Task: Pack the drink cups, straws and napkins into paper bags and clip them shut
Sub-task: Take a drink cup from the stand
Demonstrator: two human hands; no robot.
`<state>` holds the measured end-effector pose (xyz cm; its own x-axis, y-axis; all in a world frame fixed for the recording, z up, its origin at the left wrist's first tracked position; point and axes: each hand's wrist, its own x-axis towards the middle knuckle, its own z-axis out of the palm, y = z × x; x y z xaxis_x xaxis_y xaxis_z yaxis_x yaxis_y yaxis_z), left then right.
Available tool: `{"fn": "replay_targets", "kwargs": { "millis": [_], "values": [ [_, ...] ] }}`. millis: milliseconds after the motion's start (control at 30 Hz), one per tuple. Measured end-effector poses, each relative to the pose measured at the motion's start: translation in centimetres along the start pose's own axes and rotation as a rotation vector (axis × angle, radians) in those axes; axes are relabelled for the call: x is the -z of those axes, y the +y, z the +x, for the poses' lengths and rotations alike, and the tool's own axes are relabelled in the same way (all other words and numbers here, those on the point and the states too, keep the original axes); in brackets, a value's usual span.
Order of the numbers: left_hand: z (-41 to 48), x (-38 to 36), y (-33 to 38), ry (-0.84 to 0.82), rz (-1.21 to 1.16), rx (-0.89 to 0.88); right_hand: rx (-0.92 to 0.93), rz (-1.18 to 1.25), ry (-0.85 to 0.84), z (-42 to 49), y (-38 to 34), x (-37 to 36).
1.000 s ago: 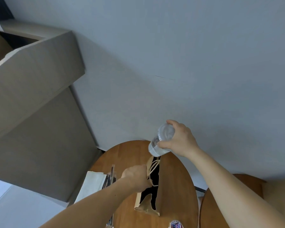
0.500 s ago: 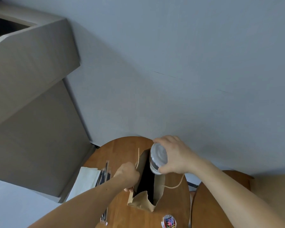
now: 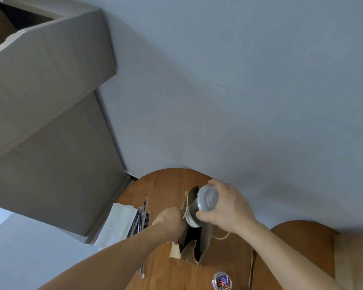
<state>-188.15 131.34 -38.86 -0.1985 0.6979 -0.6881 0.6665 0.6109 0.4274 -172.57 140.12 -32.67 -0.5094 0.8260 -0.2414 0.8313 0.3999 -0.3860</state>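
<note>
The right hand (image 3: 228,208) gripped the drink cup (image 3: 203,204) by its top, tilted partway into the mouth of the paper bag (image 3: 194,248). The left hand (image 3: 172,223) pinched the bag's rim open — if that slipped, the cup could snag and topple it.

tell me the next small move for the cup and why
Probably lower the cup straight down into the paper bag. The right hand grips it near the lid with its base at the bag's mouth, and the left hand holds the rim open.
</note>
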Motion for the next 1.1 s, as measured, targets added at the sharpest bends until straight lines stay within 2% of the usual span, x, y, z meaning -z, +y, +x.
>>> {"fn": "replay_targets", "kwargs": {
  "millis": [100, 233, 467, 633, 700, 833, 933, 1033, 1100],
  "values": [
    [0.3, 0.2, 0.1, 0.06, -0.042, -0.037, -0.068, 0.122, 0.051, 0.5, 0.1, 0.6],
    [0.4, 0.6, -0.2, 0.045, -0.027, -0.012, -0.062, 0.093, -0.059, 0.4, 0.4, 0.1],
    [0.4, 1.8, 0.1, 0.014, -0.105, 0.011, 0.161, -0.346, -0.254, -0.9, 2.1, -3.0],
    [-0.1, 0.9, 0.7, 0.006, 0.002, -0.036, 0.366, -0.797, -0.298, -0.1, -0.1, -7.0],
    [-0.3, 0.6, 0.6, 0.029, 0.019, -0.057, 0.348, -0.951, -0.351, 0.6, -1.5, -8.6],
    [-0.8, 0.4, 0.3, 0.036, 0.04, -0.046, 0.191, -1.15, -0.497, 1.8, -3.4, -9.7],
    [-1.0, 0.0, 0.4, 0.028, 0.018, -0.044, 0.052, -1.031, -0.514, 2.2, -3.2, -9.4],
    [-0.8, 0.0, 0.6, 0.034, 0.026, -0.077, -0.082, -0.693, -0.538, 2.6, -1.9, -7.8],
    [-0.6, 0.0, 0.8, 0.027, 0.05, -0.108, -0.108, -0.528, -0.555, 2.8, -1.1, -6.9]
  ]
}}
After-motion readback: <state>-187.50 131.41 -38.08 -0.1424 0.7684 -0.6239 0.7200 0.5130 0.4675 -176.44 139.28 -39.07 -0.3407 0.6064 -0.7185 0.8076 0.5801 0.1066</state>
